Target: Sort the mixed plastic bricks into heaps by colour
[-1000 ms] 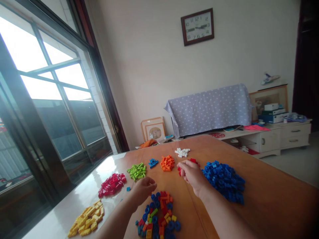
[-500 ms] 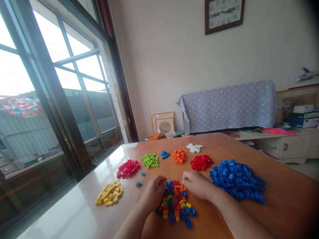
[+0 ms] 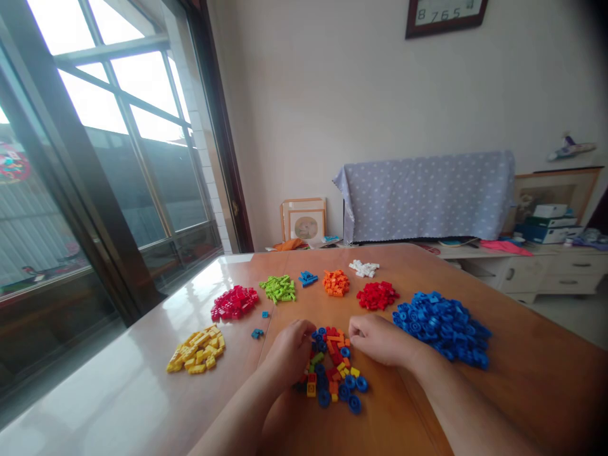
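A mixed pile of small coloured bricks (image 3: 332, 370) lies on the wooden table (image 3: 522, 380) right in front of me. My left hand (image 3: 287, 348) rests on the pile's left side, fingers curled down among the bricks. My right hand (image 3: 377, 341) rests at the pile's upper right edge, fingers bent toward the bricks. Whether either hand pinches a brick is hidden by the fingers. Sorted heaps lie beyond: yellow (image 3: 196, 349), dark red (image 3: 234, 302), green (image 3: 278, 288), orange (image 3: 335, 282), white (image 3: 364, 268), red (image 3: 377, 295) and a large blue heap (image 3: 441, 320).
Two loose blue bricks (image 3: 257, 332) lie left of the mixed pile, and a small light-blue group (image 3: 308, 278) sits near the green heap. A tall window (image 3: 95, 158) runs along the left. A covered object (image 3: 422, 196) and a low cabinet (image 3: 536, 269) stand behind the table.
My right hand came back from the red heap to the mixed pile, and my left hand settled onto the pile. The view tilted down and shifted.
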{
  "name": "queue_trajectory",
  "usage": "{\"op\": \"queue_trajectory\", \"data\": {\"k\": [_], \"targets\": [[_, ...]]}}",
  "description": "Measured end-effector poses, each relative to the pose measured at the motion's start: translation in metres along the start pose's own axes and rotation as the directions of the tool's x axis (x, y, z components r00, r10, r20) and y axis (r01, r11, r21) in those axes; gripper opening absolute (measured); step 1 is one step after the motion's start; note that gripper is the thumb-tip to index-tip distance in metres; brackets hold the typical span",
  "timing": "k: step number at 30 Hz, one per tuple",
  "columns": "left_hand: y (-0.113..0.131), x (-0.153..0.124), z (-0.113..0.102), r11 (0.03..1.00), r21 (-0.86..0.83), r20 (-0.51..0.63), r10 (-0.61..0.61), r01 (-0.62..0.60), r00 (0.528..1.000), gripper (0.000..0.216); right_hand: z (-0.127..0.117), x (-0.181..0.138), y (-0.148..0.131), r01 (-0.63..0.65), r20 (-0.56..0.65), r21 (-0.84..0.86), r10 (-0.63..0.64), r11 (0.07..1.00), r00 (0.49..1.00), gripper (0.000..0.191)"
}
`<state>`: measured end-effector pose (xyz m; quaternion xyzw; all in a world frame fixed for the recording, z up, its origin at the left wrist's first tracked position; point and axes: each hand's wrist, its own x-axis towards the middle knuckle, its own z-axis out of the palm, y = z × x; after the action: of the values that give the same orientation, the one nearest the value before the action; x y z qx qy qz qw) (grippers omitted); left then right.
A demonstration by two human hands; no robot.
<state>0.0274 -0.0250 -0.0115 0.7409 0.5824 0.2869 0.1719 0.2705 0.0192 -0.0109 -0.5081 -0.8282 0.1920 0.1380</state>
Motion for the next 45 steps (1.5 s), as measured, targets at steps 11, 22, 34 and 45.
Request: {"op": "queue_trajectory", "data": {"k": [11,22,34,45], "targets": [[-0.015,0.006,-0.001,0.996,0.041,-0.01,-0.078,0.078,0.997,0.025,0.007,0.002,-0.002,-0.021,0.082,-0.026,0.023,0.999,0.996,0.021],[-0.014,0.008,0.004,0.997,0.081,0.016,0.01,-0.011,1.0,0.02,0.004,0.0,-0.006,-0.021,0.09,-0.084,0.029,0.996,0.996,0.01],[-0.018,0.009,0.004,0.998,0.062,0.026,0.026,-0.028,0.999,0.02,-0.004,0.003,0.002,-0.086,0.032,-0.049,0.088,0.995,0.996,0.017],[-0.009,0.008,-0.002,0.997,0.071,0.052,-0.011,0.007,0.999,0.021,-0.001,0.0,-0.009,-0.108,0.059,0.014,0.107,0.994,0.993,0.035]]}}
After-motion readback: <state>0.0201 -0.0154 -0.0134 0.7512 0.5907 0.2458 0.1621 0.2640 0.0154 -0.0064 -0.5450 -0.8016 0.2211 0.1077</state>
